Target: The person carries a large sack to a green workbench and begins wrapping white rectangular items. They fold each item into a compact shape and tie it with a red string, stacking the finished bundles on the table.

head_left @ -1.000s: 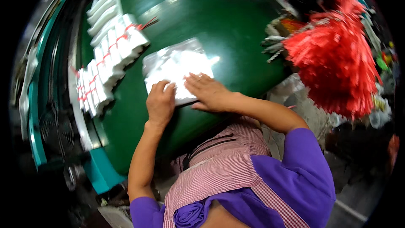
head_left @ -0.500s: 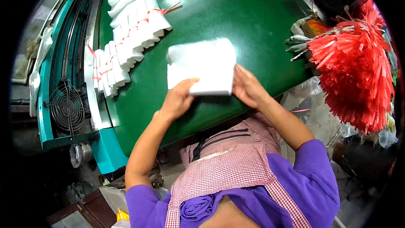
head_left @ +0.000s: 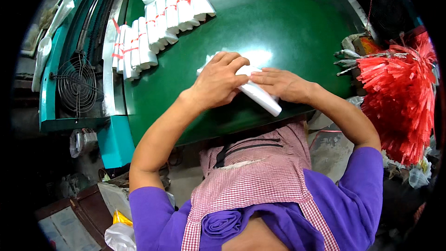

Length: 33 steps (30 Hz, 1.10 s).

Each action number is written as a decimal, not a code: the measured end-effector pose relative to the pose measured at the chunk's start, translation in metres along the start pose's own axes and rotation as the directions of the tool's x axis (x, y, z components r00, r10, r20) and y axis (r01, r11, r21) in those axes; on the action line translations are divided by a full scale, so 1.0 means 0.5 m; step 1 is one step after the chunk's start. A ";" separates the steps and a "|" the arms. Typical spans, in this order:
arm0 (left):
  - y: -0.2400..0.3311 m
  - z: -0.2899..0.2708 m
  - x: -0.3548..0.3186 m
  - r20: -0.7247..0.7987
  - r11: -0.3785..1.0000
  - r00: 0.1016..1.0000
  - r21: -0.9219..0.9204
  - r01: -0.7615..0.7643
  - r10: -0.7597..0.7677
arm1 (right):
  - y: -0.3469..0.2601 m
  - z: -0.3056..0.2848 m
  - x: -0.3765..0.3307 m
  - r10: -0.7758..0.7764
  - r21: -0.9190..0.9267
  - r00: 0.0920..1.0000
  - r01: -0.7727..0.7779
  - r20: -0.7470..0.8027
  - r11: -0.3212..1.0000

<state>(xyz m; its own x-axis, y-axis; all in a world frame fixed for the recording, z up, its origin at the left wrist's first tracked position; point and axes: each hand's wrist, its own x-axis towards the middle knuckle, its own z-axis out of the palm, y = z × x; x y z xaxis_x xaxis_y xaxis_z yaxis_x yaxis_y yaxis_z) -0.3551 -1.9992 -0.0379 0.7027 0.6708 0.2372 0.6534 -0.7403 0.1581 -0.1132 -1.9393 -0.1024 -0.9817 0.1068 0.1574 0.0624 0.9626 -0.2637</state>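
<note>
A roll of white plastic sheeting [head_left: 261,95], probably a folded stack of bags, lies slantwise over the green tabletop near its front edge. My left hand [head_left: 218,80] is curled over its upper part, fingers bent and closed around it. From the other side my right hand [head_left: 282,83] grips the roll, with its fingers straight, together and pressed across the top; its thumb is hidden. A loose white end sticks out beyond the left hand's knuckles. Most of the roll's far part is covered by the left hand.
Several white rolls [head_left: 158,23] tied with red strips stand in a row on the green table [head_left: 278,23] at the far left. A large bunch of red strips [head_left: 395,93] hangs at the right. Beside the table's left edge are a teal frame and a round fan guard [head_left: 76,83].
The flat white stack between my hands is now a narrow, slanted roll. Both hands have moved in over it, the left to the upper part. The whole view has shifted slightly.
</note>
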 end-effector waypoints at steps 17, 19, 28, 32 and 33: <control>0.016 0.060 -0.089 0.085 0.851 0.850 -0.036 0.525 -0.520 | -0.069 -0.020 0.022 0.640 0.413 0.764 -0.558 -0.083 0.720; 0.004 0.069 -0.052 0.071 0.864 0.864 0.119 0.489 -0.498 | -0.038 0.005 0.027 0.711 0.554 0.684 -0.534 -0.160 0.638; 0.024 0.090 -0.017 0.295 0.774 0.848 -0.353 0.526 -0.441 | 0.087 -0.240 -0.230 0.471 0.571 -0.546 -0.017 -0.693 0.821; 0.048 0.099 -0.036 0.218 0.779 0.865 -0.377 0.502 -0.452 | 0.174 -0.299 -0.295 0.359 0.519 -0.737 0.014 -0.572 0.855; 0.063 0.097 -0.049 0.212 0.731 0.851 -0.440 0.522 -0.480 | 0.190 -0.313 -0.321 0.409 0.572 -0.736 0.036 -0.540 0.819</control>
<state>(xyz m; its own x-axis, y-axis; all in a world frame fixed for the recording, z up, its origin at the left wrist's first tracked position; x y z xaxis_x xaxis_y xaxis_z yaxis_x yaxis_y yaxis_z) -0.3380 -2.0367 -0.0853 0.3442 0.9357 -0.0772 0.7204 -0.2105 0.6608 0.0786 -1.8262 -0.0040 0.8448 0.4497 0.2900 -0.0869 0.6501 -0.7548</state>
